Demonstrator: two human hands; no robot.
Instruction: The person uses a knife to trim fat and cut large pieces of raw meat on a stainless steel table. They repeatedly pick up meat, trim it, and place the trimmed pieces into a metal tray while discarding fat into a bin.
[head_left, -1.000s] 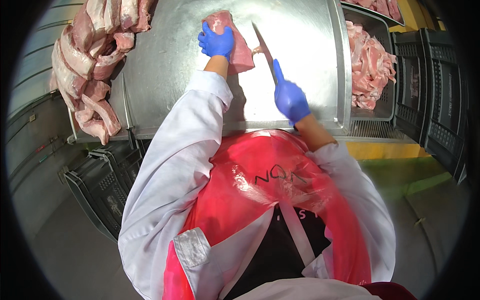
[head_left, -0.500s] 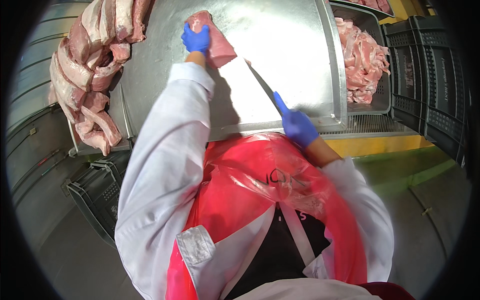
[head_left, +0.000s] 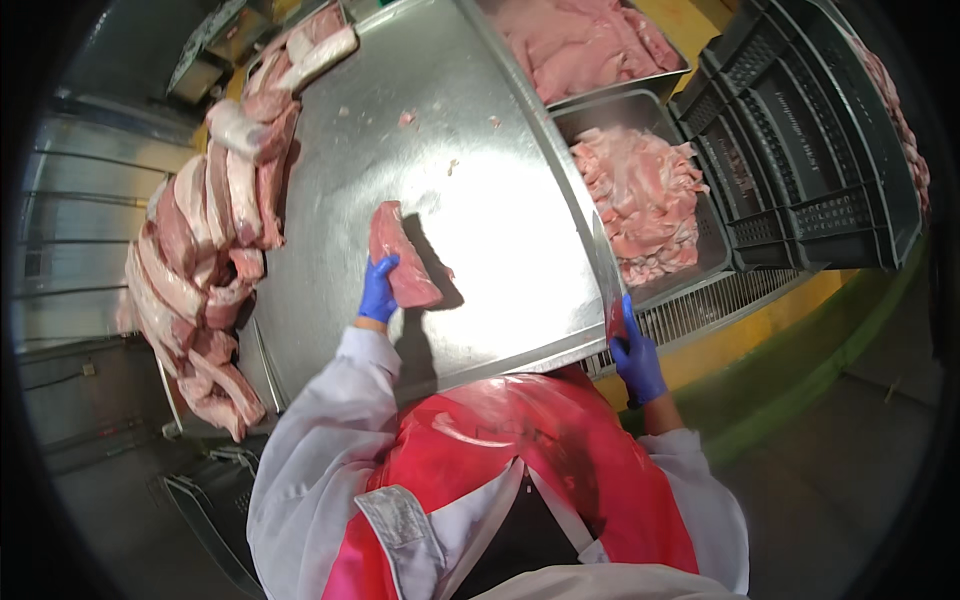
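Observation:
My left hand (head_left: pixel 378 294), in a blue glove, grips the near left side of a trimmed pink piece of meat (head_left: pixel 402 262). The piece is tilted on edge over the metal work table (head_left: pixel 480 220) and casts a shadow to its right. At the table's right edge, my gloved right hand (head_left: pixel 640 364) is closed around a knife (head_left: pixel 609 285). Its blade points away from me along the table rim, and the handle is mostly hidden in the fist. A few small scraps (head_left: pixel 453 166) lie on the metal beyond the held piece.
Long cuts of meat (head_left: pixel 185 270) are heaped along the table's left side. On the right stand a grey bin of pale trimmings (head_left: pixel 645 205), a tray of larger pink pieces (head_left: pixel 590 45) and upright dark crates (head_left: pixel 800 140). Another dark crate (head_left: pixel 215 505) sits low at the left.
My left hand has drawn the meat nearer to me. The knife has moved from over the table to its right edge, its blade turned away from me. The view has shifted, showing more of the far end.

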